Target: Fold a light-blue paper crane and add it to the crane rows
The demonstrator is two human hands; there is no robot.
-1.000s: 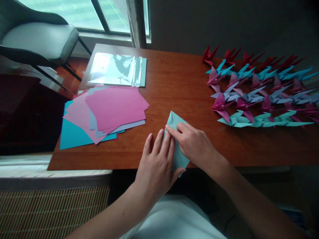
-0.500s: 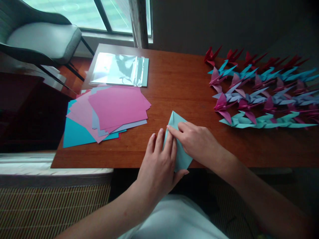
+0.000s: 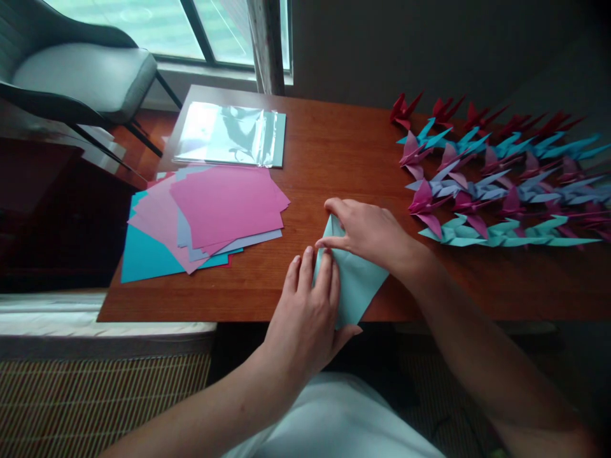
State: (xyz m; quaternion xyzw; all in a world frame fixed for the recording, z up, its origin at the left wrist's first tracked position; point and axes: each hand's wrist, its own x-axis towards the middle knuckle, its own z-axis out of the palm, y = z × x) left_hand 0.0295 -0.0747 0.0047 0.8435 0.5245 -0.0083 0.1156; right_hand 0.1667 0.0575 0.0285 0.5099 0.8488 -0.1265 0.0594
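Under your flat, unclenched left hand (image 3: 305, 304) and your right hand (image 3: 375, 232), whose grip I can't tell, the pale mint-green, pointed folded paper (image 3: 360, 284) could crease crookedly if left-hand pressure slips.

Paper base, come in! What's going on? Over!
Left hand on mint paper. Right hand at its far corner. Loose sheets left, folded birds right, neither touching it.

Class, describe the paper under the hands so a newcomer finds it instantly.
On the brown table, between loose sheets and folded birds, find the near edge. There, left hand and right hand touch the mint paper. Unlike the sheets it's mint; unlike the birds, wingless.
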